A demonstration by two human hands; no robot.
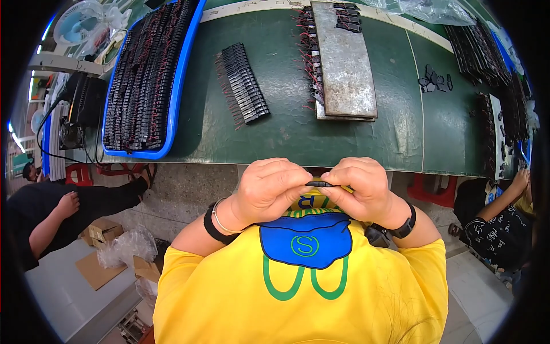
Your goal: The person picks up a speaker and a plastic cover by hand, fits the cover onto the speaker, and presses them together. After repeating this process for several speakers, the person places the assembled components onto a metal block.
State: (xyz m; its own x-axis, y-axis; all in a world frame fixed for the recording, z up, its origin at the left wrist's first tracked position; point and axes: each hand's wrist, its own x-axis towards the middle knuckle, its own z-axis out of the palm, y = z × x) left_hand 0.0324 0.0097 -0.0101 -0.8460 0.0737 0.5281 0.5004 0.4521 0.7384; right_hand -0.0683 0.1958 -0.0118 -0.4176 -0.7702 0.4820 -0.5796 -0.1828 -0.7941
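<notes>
A small, slim black part (319, 184) spans the gap between my hands, just off the near edge of the green table. My left hand (274, 188) pinches one end between thumb and fingers. The other end sits in the pinch of my right hand (361, 186). Fingers cover much of the part, so its exact kind does not show. Beyond my hands, a row of black pieces with thin red wires (245, 83) lies on the table. To its right, a scuffed metal plate (346, 69) has similar wired pieces (312, 63) along its left edge.
A blue tray (177, 86) packed with wired black pieces stands at the back left. Loose black pieces (433, 80) lie right of the plate. A plastic bag (427, 10) is at the far edge. People sit on both sides; cardboard (100, 269) is at lower left.
</notes>
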